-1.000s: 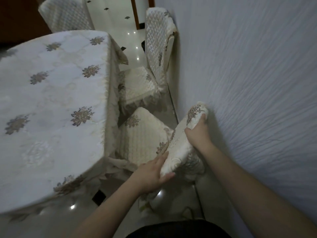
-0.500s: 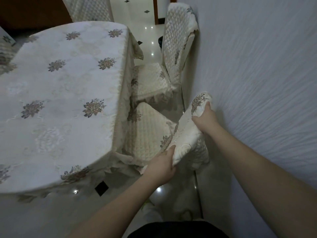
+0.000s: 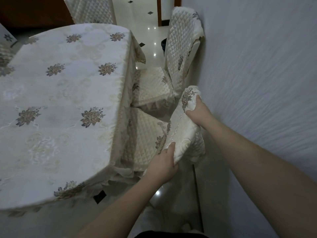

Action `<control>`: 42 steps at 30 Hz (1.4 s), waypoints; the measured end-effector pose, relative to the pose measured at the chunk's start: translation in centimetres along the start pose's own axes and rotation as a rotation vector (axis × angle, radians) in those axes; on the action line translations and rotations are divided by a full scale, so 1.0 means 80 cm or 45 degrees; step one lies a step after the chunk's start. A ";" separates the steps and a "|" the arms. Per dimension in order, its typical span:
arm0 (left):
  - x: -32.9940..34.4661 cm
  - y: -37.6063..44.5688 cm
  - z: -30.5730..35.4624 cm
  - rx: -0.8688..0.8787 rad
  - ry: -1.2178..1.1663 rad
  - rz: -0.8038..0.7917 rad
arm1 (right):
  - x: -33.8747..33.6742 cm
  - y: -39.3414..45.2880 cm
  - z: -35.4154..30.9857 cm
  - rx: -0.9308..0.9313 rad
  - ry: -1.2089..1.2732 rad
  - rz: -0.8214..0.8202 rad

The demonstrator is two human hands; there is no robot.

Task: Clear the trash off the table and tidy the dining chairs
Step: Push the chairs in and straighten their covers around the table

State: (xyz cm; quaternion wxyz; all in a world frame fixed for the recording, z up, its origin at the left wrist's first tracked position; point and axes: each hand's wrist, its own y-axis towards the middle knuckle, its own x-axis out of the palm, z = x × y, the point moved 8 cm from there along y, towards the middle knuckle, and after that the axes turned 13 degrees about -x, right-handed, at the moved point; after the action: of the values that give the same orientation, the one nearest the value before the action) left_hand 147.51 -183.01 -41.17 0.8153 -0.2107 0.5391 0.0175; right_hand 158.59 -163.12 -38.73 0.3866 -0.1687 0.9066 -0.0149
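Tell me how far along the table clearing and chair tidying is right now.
Done, by the look of it: no trash shows on the visible part of the tablecloth. In hand: the left hand and right hand grip the top of the near chair's backrest, its seat partly under the table. Left: the far chair by the wall stands further out.

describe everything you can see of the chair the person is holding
The near chair wears a cream quilted cover with floral embroidery and a lace hem. Its seat is partly tucked under the draped table; its backrest stands beside the wall. The left hand grips the nearer end of the backrest top, the right hand the farther end. Its legs are hidden.
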 end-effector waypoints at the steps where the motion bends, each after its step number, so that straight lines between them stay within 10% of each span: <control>1: -0.001 0.007 -0.001 0.007 0.003 0.000 | 0.001 0.007 -0.002 0.001 -0.005 -0.005; 16: -0.031 0.119 0.014 0.264 0.039 -0.314 | -0.019 0.111 -0.029 0.019 -0.035 0.171; 27: -0.134 0.278 0.100 0.869 0.261 0.202 | 0.067 -0.066 -0.016 0.240 0.193 0.438; 33: -0.102 0.312 0.179 1.307 1.049 0.144 | 0.096 -0.102 -0.023 0.282 0.344 0.455; 42: -0.105 0.362 0.209 1.302 0.866 -0.071 | 0.084 -0.074 0.001 0.268 0.382 0.416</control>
State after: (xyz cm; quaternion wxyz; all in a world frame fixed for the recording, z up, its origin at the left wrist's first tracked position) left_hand 151.20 -148.91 -37.62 0.5955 0.1994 0.7034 -0.3329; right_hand 156.09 -170.85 -42.54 0.2603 0.0257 0.9625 -0.0715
